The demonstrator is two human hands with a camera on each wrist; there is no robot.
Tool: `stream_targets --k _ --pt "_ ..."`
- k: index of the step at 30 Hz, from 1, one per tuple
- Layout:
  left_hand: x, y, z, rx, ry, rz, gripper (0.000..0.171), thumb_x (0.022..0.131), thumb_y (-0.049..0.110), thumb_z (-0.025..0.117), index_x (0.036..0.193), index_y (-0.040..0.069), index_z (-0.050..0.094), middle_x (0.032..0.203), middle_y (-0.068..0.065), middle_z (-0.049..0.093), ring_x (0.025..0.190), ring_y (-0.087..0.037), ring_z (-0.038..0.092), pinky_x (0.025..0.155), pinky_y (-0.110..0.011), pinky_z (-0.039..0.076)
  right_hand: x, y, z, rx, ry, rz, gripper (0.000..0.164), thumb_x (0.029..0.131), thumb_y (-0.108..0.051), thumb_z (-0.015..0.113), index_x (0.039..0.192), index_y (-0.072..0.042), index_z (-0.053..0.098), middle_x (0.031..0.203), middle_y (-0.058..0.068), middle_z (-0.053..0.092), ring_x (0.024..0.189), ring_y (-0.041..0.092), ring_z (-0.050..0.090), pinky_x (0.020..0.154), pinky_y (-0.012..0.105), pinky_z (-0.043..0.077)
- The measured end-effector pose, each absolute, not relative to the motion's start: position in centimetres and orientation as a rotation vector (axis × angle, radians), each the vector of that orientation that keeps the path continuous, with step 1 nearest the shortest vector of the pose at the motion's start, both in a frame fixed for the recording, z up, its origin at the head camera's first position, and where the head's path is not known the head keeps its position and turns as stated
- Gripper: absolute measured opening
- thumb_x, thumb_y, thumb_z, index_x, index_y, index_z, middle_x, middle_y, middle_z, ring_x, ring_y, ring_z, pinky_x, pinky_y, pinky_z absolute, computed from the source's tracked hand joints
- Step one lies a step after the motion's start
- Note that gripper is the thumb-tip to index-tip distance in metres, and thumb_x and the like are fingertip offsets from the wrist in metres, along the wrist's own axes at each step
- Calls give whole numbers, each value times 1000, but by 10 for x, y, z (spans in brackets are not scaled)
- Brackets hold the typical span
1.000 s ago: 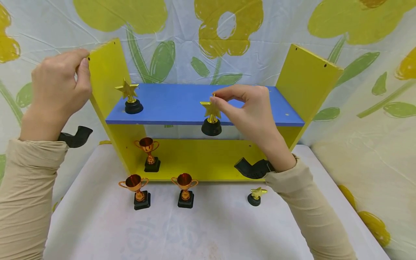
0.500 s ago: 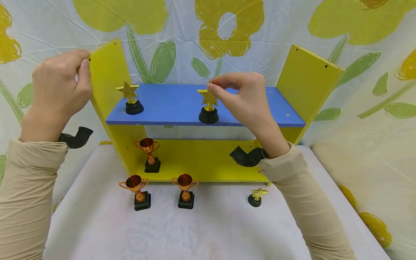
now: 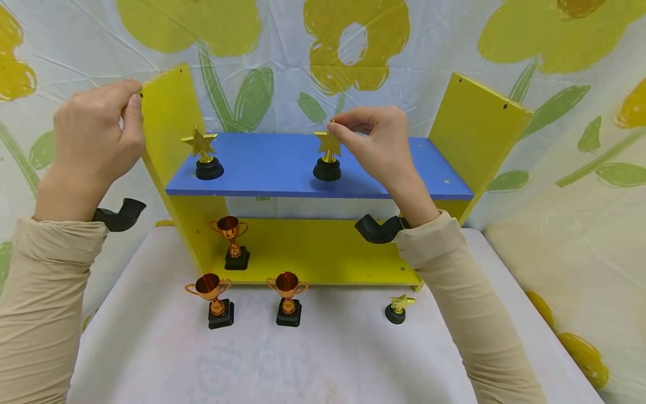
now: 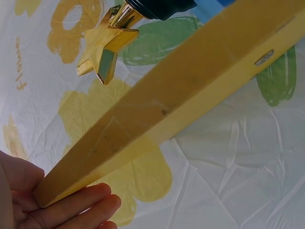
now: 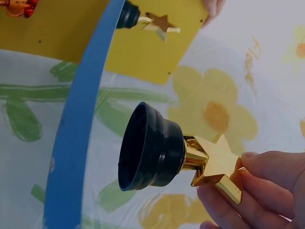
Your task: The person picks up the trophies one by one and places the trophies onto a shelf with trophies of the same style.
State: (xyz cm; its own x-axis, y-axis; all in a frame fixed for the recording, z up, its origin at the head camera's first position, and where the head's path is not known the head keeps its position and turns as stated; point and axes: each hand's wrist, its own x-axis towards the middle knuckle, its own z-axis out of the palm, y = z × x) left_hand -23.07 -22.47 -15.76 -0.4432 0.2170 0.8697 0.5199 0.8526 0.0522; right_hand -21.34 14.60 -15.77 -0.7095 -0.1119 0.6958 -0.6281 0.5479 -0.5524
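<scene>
Right hand point(image 3: 379, 140): pinching star trophy point(image 3: 328, 160) | moved in over shelf point(image 3: 267, 163), seemingly not set down | left hand point(image 3: 98, 132): gripping panel point(image 3: 172, 115)

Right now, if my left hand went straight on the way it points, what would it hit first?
Your left hand would likely meet the yellow left side panel first, since it grips that panel's front corner; depth beyond is unclear.

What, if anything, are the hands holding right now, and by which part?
The right hand pinches a gold star trophy by the top of its star; the left hand grips the yellow left side panel at its upper front corner.
</scene>
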Motion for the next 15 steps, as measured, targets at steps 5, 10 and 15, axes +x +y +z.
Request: stream_targets --k 5,10,15 --pt "-231 -224 -158 -537 -2035 -386 32 99 15 42 106 -4 66 106 -22 70 83 -54 61 64 -68 40 -228 149 -164 579 -2187 1171 13 89 -13 73 94 -3 80 88 9 76 75 9 68 73 22 52" --pt "-230 -224 -158 -528 -2038 -382 34 99 15 42 110 -4 67 110 -22 70 87 -55 61 67 -69 42 -234 149 -169 591 -2201 1238 13 88 -14 74 95 -4 80 87 8 76 73 10 68 67 22 51" --pt "-231 -224 -158 -527 -2036 -380 34 99 15 42 110 -4 67 110 -22 70 85 -56 61 67 -69 42 -236 147 -170 604 -2221 1227 14 88 -14 74 96 -4 80 89 8 76 74 11 67 68 23 50"
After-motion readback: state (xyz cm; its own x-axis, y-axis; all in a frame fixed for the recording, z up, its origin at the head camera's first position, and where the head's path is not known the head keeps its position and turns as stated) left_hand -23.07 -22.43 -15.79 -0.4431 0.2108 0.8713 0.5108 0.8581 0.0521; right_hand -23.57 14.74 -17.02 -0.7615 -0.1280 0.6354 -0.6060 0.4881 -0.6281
